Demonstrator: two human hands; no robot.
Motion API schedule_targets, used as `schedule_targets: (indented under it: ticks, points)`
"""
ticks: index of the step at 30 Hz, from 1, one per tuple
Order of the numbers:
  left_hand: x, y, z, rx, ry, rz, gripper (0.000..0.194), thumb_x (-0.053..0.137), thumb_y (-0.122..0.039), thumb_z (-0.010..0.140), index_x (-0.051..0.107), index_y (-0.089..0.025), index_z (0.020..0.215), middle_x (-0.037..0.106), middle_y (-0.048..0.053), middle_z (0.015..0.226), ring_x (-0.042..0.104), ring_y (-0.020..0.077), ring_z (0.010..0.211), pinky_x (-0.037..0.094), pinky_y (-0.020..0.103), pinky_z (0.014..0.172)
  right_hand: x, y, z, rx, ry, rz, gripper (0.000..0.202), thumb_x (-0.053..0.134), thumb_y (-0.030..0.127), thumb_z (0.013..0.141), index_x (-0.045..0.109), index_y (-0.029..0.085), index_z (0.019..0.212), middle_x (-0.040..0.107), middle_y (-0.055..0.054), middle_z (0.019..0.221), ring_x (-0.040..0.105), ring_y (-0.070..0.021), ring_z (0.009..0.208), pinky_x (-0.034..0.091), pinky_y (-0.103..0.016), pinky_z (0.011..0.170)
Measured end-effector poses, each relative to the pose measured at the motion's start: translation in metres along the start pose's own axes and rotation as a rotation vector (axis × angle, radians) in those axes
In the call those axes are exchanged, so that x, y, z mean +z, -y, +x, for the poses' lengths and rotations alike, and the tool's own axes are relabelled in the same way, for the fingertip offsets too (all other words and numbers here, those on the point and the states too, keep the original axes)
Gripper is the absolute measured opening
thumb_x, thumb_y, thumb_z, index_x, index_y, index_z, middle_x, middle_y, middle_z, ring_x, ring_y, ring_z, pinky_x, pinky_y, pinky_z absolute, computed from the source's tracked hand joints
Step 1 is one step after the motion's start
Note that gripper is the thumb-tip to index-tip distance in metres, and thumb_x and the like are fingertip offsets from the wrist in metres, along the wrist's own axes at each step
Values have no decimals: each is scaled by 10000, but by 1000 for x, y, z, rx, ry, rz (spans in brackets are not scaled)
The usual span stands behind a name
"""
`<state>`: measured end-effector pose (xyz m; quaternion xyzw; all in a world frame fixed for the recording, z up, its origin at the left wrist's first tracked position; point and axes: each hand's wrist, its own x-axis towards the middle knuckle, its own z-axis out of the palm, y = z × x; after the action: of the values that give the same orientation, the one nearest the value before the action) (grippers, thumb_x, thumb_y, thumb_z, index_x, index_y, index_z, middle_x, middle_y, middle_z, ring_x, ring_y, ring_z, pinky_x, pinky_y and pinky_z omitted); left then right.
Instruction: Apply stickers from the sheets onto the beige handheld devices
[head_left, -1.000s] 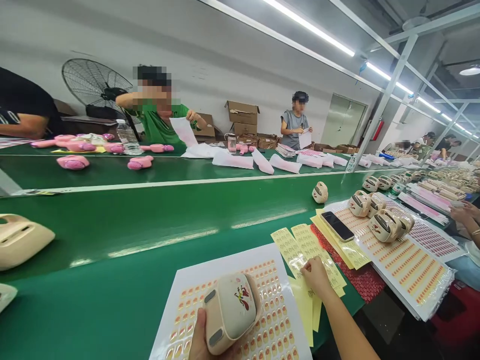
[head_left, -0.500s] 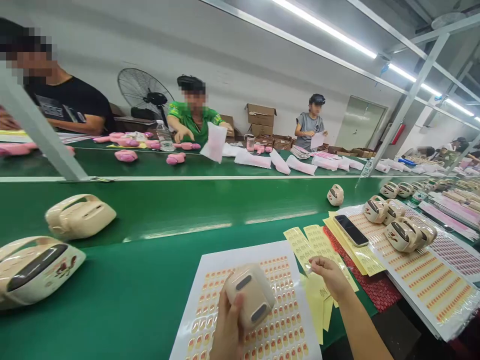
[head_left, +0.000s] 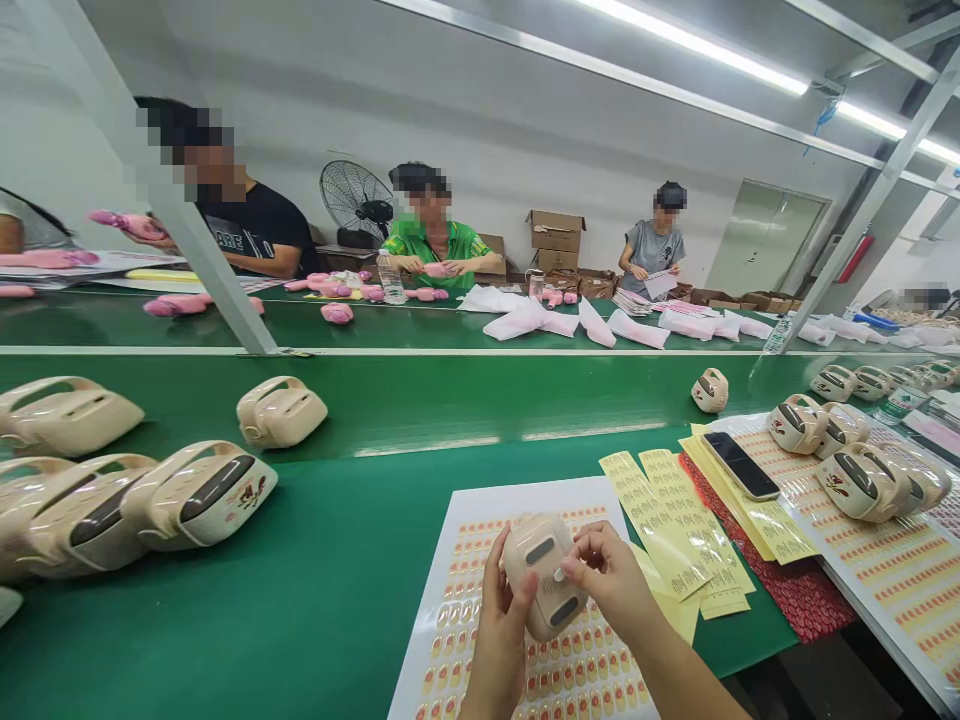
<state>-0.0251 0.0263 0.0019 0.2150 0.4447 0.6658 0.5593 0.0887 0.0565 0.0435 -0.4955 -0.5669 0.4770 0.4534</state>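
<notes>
Partly hidden by the hands, a cream plastic device with rounded corners and two dark grey oblong pads (head_left: 544, 575) sits between them above a white sheet of oval orange-and-yellow stickers (head_left: 480, 503); whether it touches the sheet is unclear. The left hand (head_left: 501, 615) clasps its left side, thumb across the face, the fingertips behind out of sight. The right hand's (head_left: 611, 580) thumb and forefinger pinch a small whitish piece (head_left: 559, 574) against the face, too tiny to identify. The sheet's near edge is cut off, as are the leftmost of the cream handled devices (head_left: 206, 495) on the left. Beneath lies a smooth green tabletop (head_left: 300, 620), with yellow printed label strips (head_left: 652, 520) on the right. Far off, seated people face a second green bench (head_left: 420, 333), before a black fan (head_left: 356, 205) and brown cardboard boxes (head_left: 555, 235).
</notes>
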Motion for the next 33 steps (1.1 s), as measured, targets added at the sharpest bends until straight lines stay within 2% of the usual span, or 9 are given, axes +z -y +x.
schedule_targets:
  ticks: [6, 9, 13, 16, 19, 22, 24, 27, 33]
  points:
    - [1, -3, 1, -35, -25, -49, 722, 705, -492, 599, 412, -320, 1236, 540, 42, 1211, 478, 275, 1143, 456, 323, 860, 5, -1, -9, -190, -60, -106, 180, 540, 327, 763, 497, 204, 639, 455, -20, 766, 477, -154, 699, 422, -272, 606]
    - [1, -4, 3, -101, -71, -113, 681, 680, -526, 597, 461, -304, 1203, 582, 40, 1156, 488, 294, 1131, 487, 344, 807, 2, -14, -11, -140, -71, 13, 222, 511, 432, 797, 536, 215, 837, 522, -45, 904, 517, -184, 901, 434, -305, 770]
    - [-2, 3, 0, -176, -25, -207, 699, 674, -547, 577, 492, -242, 1179, 660, 80, 1003, 586, 327, 982, 491, 426, 776, 5, -39, -14, 31, 75, 113, 828, 666, 513, 642, 285, 249, 1327, 379, -116, 1331, 363, -250, 1233, 409, -344, 894]
    - [-13, 2, 0, -73, 74, -168, 768, 810, -413, 429, 535, -239, 1125, 669, 100, 1002, 582, 345, 983, 455, 439, 824, 8, -49, -13, -30, 211, 132, 952, 654, 440, 673, 72, 246, 1401, 317, -134, 1391, 336, -235, 1268, 391, -355, 934]
    - [-30, -19, 7, -9, 206, -115, 827, 819, -506, 328, 587, -245, 1077, 656, 104, 1044, 552, 345, 1030, 418, 426, 867, 11, -52, -6, -244, 319, 26, 999, 682, 304, 636, 52, 235, 1409, 285, -131, 1417, 301, -262, 1289, 318, -413, 1003]
    - [-47, -56, 14, -29, 272, -49, 687, 701, -648, 450, 657, -186, 957, 676, 123, 949, 608, 317, 896, 453, 416, 786, 21, -53, 4, -414, 450, -75, 986, 750, 264, 531, 252, 220, 1380, 307, -110, 1419, 256, -327, 1303, 239, -475, 1043]
    - [-56, -77, 19, -30, 214, 49, 473, 698, -566, 555, 676, -157, 790, 688, 104, 798, 631, 251, 716, 476, 365, 671, 33, -54, 10, -469, 552, -114, 907, 763, 264, 522, 367, 212, 1336, 358, -99, 1396, 263, -343, 1298, 221, -495, 1050]
    - [-72, -97, 29, 55, 65, 152, 339, 699, -489, 609, 628, -158, 631, 677, 56, 716, 599, 175, 608, 462, 296, 597, 47, -58, 20, -555, 634, -188, 852, 736, 250, 596, 346, 218, 1353, 341, -87, 1408, 262, -340, 1300, 243, -499, 1047]
    - [-124, -132, 88, 391, -228, 331, 296, 728, -424, 603, 592, -184, 709, 624, -31, 703, 573, 149, 719, 446, 256, 683, 37, -94, 44, -594, 395, -400, 789, 560, 220, 791, 85, 298, 1416, 237, -40, 1458, 232, -309, 1318, 277, -496, 1043]
